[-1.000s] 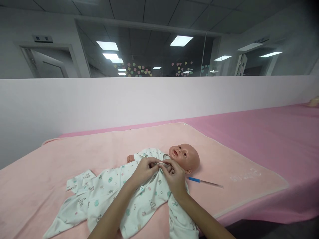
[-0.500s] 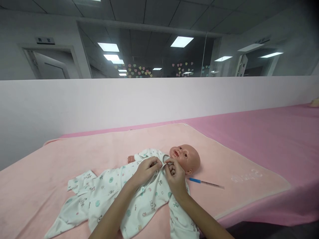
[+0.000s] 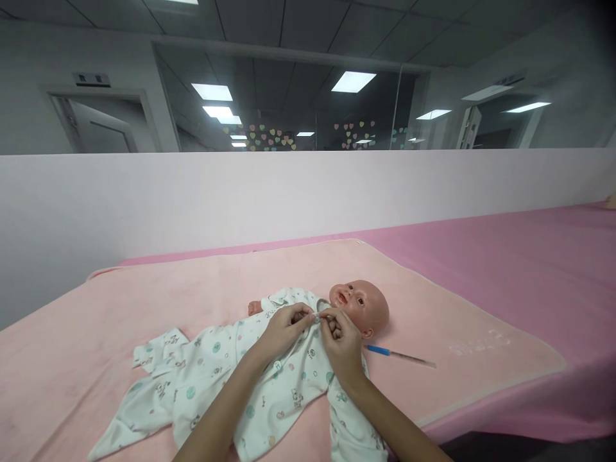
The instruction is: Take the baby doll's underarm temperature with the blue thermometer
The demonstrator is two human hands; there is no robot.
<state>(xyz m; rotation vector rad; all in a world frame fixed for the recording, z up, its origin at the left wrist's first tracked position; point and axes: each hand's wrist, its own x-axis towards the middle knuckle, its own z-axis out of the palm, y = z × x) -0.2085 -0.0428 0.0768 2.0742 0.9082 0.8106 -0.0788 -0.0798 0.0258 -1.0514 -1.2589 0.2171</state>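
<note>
A bald baby doll lies on its back, its head to the right. It wears a white printed baby shirt with long sleeves, and matching printed trousers stretch to the left. At the doll's neckline, my left hand pinches the shirt's front edge between thumb and fingers. My right hand pinches the same edge from the other side, fingertips nearly touching those of the left. A small pale button or fastener seems to sit between them, partly hidden. Lower on the shirt front shows a white button.
A blue-ended, pen-like thermometer lies right of the doll's head. Beneath everything is a peach blanket on a pink cover. A low white wall stands behind, with a window above it.
The fingertips have drawn slightly closer together at the shirt's neckline. Otherwise the whole view has only shifted a little; the doll and thermometer stay put.
</note>
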